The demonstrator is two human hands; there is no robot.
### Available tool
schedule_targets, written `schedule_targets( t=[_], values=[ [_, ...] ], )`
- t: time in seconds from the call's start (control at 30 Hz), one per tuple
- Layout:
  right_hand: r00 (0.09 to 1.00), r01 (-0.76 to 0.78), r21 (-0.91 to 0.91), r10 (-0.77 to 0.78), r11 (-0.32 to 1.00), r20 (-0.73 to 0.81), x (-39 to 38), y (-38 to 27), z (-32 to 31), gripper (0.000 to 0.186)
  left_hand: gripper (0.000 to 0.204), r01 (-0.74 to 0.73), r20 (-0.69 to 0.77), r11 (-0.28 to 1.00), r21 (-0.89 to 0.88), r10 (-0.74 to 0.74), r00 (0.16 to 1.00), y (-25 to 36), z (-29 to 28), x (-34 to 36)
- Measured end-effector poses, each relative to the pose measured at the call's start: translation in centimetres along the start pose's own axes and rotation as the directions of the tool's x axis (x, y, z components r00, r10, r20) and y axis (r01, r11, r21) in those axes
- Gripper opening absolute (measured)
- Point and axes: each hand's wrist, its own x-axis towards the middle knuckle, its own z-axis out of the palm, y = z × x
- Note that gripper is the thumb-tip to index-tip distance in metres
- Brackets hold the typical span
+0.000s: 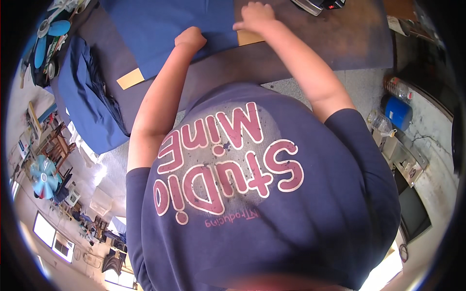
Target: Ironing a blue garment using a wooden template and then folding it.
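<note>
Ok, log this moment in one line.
left hand: curled over blue cloth; right hand: at cloth's right edge, by tan strip; dark table: under cloth

The room is brightly lit, and the window (pixel 44 229) at lower left is blown out to white. Glare is thrown onto the floor (pixel 100 174). The blue cloth (pixel 170 24) is evenly lit; soft shadows are cast across the shirt (pixel 320 213). Straight edges are bent, corners are blackened, and a reddish shape (pixel 276 283) at the bottom is blurred.
</note>
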Motion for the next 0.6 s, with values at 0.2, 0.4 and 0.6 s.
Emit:
schedule_targets(
  t=[0.2,0.4,0.6],
  values=[
    [0.726,-0.351,0.112,0.346,0.930,-0.594,-0.9,12.4,-8.0,0.050,0.031,0.029,0.045,1.000,0.011,-0.029,0.999,-0.9,0.2,0.1],
    [0.955,-0.162,0.343,0.234,0.925,-0.182,0.3,18.8,-7.4,0.038,0.031,0.031,0.033,0.999,0.014,-0.031,0.999,-1.6,0.3,0.1],
    [0.998,-0.032,0.246,0.044,0.969,-0.042,1.9,13.2,-9.1,0.034,0.032,0.065,0.063,0.998,-0.026,-0.063,0.996,-1.8,0.1,-0.2]
  ],
)
